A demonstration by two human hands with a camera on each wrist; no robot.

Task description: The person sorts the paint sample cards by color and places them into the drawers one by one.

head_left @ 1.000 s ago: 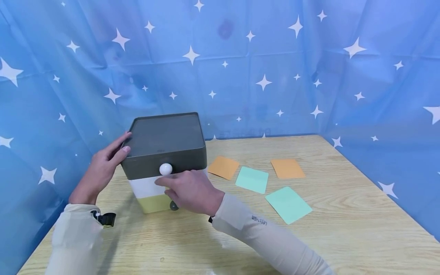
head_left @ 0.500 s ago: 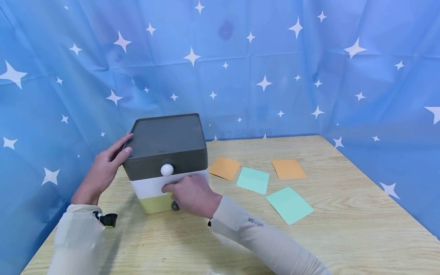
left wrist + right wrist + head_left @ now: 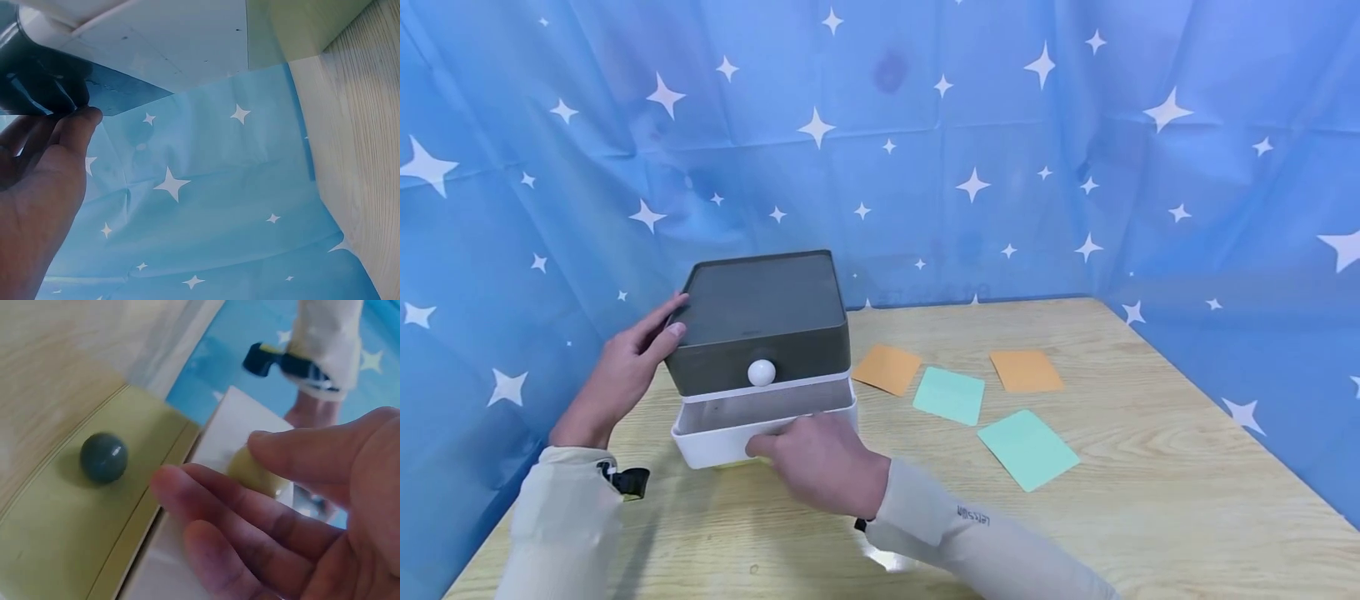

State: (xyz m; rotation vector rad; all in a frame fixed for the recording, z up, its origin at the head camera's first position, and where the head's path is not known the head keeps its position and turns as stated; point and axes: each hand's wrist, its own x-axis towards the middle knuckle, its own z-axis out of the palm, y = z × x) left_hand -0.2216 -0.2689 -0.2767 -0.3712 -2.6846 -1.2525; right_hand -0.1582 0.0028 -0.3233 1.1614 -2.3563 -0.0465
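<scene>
A small drawer chest [image 3: 767, 300] stands on the table, with a dark grey top tier, a white middle tier and a yellow-green bottom tier. Its white drawer [image 3: 711, 448] is pulled partway out, and the part of its inside that shows is bare. My right hand [image 3: 827, 467] pinches that drawer's yellowish knob [image 3: 247, 472] between thumb and fingers. My left hand [image 3: 613, 375] rests against the chest's upper left side, thumb at the front corner, fingers along the dark wall. A white knob [image 3: 762, 372] sits on the closed grey drawer. The bottom drawer bears a dark knob [image 3: 104, 457].
To the right of the chest lie two orange paper squares [image 3: 887, 369] and two mint green ones [image 3: 1028, 450], flat on the wooden table [image 3: 1150, 500]. A blue curtain [image 3: 925, 208] with white stars hangs behind and at both sides.
The white middle drawer has slid out toward me, drawn by my right hand, which moved nearer with it. My left hand has kept its place on the chest.
</scene>
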